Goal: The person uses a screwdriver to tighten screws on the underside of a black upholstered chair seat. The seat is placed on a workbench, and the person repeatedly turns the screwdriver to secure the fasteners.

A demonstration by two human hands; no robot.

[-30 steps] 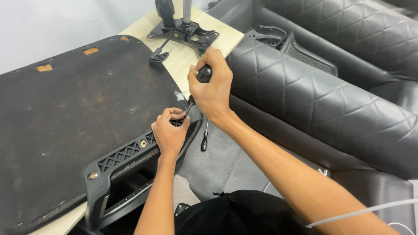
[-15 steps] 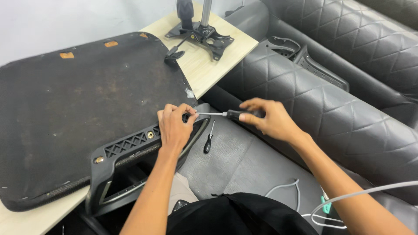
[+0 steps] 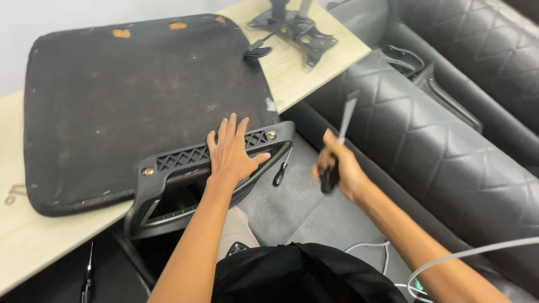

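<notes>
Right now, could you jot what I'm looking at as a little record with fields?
Left hand: flat on the black plastic armrest bracket, fingers spread
Right hand: grips a screwdriver, shaft up, blurred
Seat pad: dark, lying on a pale wooden table
Second screwdriver: lies beside the bracket
Chair mechanism: on the table's far end

No pkgs, signs or screens anywhere in my view. Closest to labels: two small orange-tan tabs [image 3: 120, 33] on the far edge of the black seat pad [image 3: 140, 95], flat, roughly rectangular, one just beside the other, w/ a third bit at the pad's far right corner; can't tell if they're stickers or worn patches. Also a small pale grey scrap [image 3: 270, 105] on the pad's right edge, irregular shape. If there's any print on these, it's too small for me to tell.
</notes>
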